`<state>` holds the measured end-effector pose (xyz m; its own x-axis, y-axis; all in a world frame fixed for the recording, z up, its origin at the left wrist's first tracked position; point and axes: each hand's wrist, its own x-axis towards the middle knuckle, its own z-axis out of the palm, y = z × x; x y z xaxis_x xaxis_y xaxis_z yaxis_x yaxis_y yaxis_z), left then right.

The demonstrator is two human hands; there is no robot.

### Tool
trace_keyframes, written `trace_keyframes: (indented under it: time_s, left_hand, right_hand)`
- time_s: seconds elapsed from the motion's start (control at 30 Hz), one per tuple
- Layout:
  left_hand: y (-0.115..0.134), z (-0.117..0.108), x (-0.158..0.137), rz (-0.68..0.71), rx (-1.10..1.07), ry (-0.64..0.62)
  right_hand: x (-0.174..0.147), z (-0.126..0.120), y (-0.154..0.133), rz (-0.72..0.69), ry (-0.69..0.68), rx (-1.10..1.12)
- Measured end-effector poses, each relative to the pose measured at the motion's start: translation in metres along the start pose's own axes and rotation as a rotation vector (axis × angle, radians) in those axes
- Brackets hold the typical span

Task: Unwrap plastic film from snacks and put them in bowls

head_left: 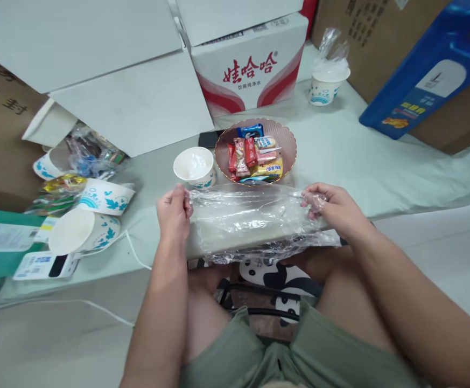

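Observation:
A clear plastic bag (251, 221) is stretched sideways between my two hands at the front edge of the table, its lower part hanging over the edge. My left hand (174, 210) pinches its left end, and my right hand (327, 205) grips the right end. Just beyond the bag stands a scalloped pinkish bowl (289, 151) with several wrapped snacks (251, 153) in it. Left of that bowl, close to my left hand, is a white paper bowl (194, 166) with a blue pattern; something clear shows inside it.
Several paper bowls (105, 196) and wrapped packets lie at the left by a white device (47, 265) and a cable (135, 253). White cartons (251, 70) stand behind. At the back right are a bag-topped paper bowl (325, 83) and a blue bottle (424, 81).

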<state>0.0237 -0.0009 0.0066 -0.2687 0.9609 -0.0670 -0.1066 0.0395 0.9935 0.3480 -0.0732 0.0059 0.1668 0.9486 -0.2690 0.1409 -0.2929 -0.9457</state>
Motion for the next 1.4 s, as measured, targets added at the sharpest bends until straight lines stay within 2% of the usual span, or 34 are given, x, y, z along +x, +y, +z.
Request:
trace_keyframes:
  time_s: [0.03,0.1,0.2,0.27,0.47,0.6,0.7,0.8,0.83,0.9,1.03,1.17,1.3,1.4]
  left_hand:
    - [0.001,0.000,0.000,-0.047,-0.051,-0.026]
    - [0.000,-0.001,-0.003,-0.171,-0.086,-0.156]
    - [-0.003,-0.003,-0.008,-0.298,0.072,-0.387]
    - [-0.004,-0.004,-0.011,-0.285,0.207,-0.443]
    - [0.002,0.002,-0.016,-0.237,0.306,-0.476]
    - [0.004,0.003,-0.016,-0.217,0.352,-0.493]
    - [0.000,0.001,-0.014,-0.144,0.398,-0.436]
    - [-0.003,0.000,-0.012,-0.080,0.364,-0.369]
    - [-0.004,0.000,-0.012,-0.072,0.323,-0.346]
    - [-0.004,0.001,-0.011,-0.079,0.226,-0.289]
    - [0.000,0.004,-0.010,-0.140,0.093,-0.207]
    - [0.006,0.006,-0.012,-0.202,0.033,-0.211]
    - [0.010,0.003,-0.013,-0.264,-0.022,-0.183]
    - [0.010,0.000,-0.012,-0.255,-0.056,-0.171]
  right_hand:
    - [0.000,0.001,0.000,-0.007,0.016,0.016]
    - [0.001,0.002,0.001,-0.010,0.048,0.051]
    - [0.003,0.001,0.004,0.018,0.065,0.081]
    - [0.004,0.000,0.006,-0.002,0.065,0.069]
    - [0.006,0.004,0.012,-0.295,0.083,-0.079]
    - [0.006,0.008,0.011,-0.282,0.064,-0.225]
    - [0.003,0.006,0.008,-0.296,0.199,-0.216]
    - [-0.001,0.001,0.010,-0.438,0.355,-0.103]
    - [-0.002,-0.001,0.013,-0.481,0.344,-0.058]
    - [-0.001,-0.002,0.018,-0.508,0.210,-0.001]
    - [0.006,0.005,0.024,-0.397,-0.119,-0.009]
    - [0.010,0.012,0.020,-0.381,-0.319,0.057]
    - [0.006,0.009,0.020,-0.353,-0.430,0.060]
    - [0.003,0.006,0.022,-0.298,-0.434,0.020]
